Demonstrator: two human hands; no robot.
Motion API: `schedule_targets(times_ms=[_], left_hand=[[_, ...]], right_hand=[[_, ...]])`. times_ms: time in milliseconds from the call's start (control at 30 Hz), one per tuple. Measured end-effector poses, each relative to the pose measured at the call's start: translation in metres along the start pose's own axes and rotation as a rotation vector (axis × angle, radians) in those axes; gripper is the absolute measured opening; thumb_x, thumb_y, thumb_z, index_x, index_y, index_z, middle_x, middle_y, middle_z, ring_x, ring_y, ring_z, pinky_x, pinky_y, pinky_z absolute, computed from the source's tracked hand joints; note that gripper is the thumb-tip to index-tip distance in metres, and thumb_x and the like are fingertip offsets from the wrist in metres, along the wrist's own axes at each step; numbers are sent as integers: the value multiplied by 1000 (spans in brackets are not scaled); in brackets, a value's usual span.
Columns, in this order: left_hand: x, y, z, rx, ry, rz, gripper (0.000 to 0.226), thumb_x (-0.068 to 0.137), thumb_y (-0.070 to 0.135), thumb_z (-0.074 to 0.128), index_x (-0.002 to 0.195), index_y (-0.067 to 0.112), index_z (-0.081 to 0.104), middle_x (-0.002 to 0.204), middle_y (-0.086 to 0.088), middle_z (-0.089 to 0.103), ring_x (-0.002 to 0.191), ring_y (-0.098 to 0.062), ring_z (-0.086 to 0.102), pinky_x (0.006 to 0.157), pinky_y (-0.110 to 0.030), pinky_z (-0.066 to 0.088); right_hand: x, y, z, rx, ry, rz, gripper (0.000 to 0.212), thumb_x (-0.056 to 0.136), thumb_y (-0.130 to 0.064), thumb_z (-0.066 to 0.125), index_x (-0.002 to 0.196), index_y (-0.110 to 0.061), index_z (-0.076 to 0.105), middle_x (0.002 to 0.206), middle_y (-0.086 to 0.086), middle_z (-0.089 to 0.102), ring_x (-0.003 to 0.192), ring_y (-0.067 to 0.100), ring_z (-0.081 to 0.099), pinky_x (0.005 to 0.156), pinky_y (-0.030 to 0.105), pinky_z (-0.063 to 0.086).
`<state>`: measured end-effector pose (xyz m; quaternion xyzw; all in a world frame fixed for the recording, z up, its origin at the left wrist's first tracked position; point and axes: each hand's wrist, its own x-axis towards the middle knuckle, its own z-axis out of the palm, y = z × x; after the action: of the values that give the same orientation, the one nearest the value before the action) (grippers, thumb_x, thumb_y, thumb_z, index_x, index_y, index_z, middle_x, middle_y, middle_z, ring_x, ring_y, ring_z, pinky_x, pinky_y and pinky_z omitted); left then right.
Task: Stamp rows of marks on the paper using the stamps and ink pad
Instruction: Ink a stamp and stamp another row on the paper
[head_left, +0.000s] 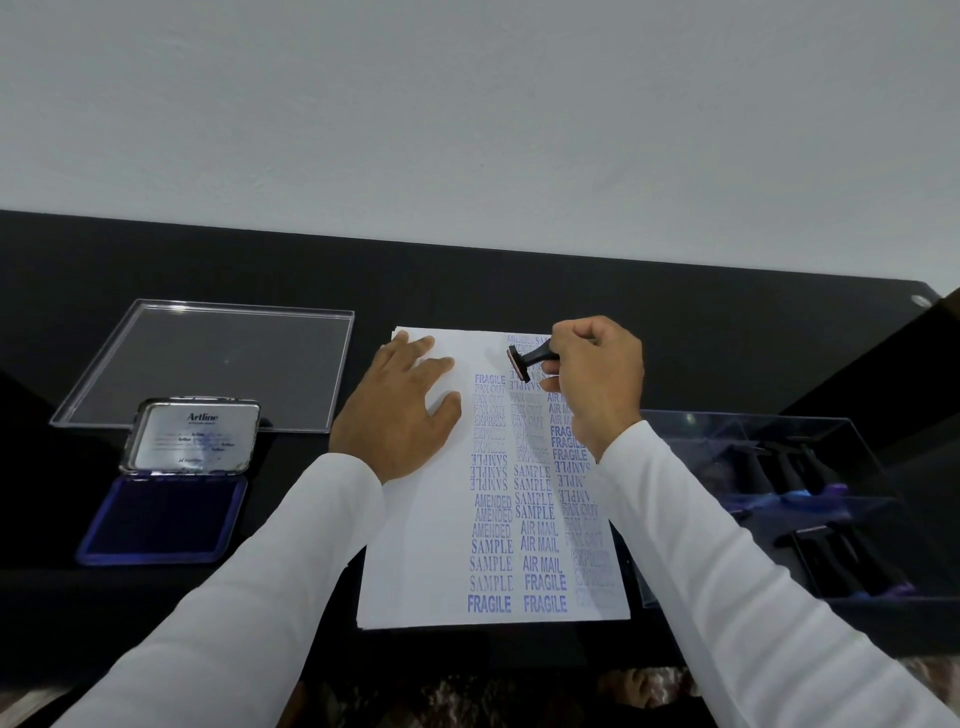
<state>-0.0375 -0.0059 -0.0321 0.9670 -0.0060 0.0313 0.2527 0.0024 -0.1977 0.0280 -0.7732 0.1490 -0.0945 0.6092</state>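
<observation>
**Stamp lifted over the top of the paper**

The right hand (592, 379) grips a black stamp (527, 362) by its handle, tilted above the paper (415, 545) near its far edge. The left hand (402, 405) lies flat, fingers spread, on the paper. The open ink pad (161, 519) sits toward the counter (727, 338)'s left edge.

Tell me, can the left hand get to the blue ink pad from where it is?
Probably yes. The left hand lies flat on the paper, holding nothing, and the open ink pad sits on the table on that same side with nothing showing between them.
</observation>
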Motion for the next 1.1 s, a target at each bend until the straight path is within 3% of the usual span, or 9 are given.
schedule_targets(times_ms=[833, 1100], left_hand=[[2, 1, -2, -41, 12, 21, 53, 98, 51, 52, 146, 31, 48, 163, 8, 29, 154, -19, 12, 121, -46, 23], [-19, -2, -24, -68, 130, 39, 52, 97, 49, 57, 144, 29, 50, 161, 7, 33, 153, -20, 19, 120, -47, 21]], right_hand=[[-1, -1, -2, -25, -10, -14, 8, 93, -18, 64, 89, -23, 68, 88, -2, 68, 79, 18, 69, 63, 30, 62], [-24, -9, 7, -34, -75, -41, 8, 93, -16, 63, 92, -22, 69, 88, -3, 68, 79, 18, 70, 63, 30, 62]])
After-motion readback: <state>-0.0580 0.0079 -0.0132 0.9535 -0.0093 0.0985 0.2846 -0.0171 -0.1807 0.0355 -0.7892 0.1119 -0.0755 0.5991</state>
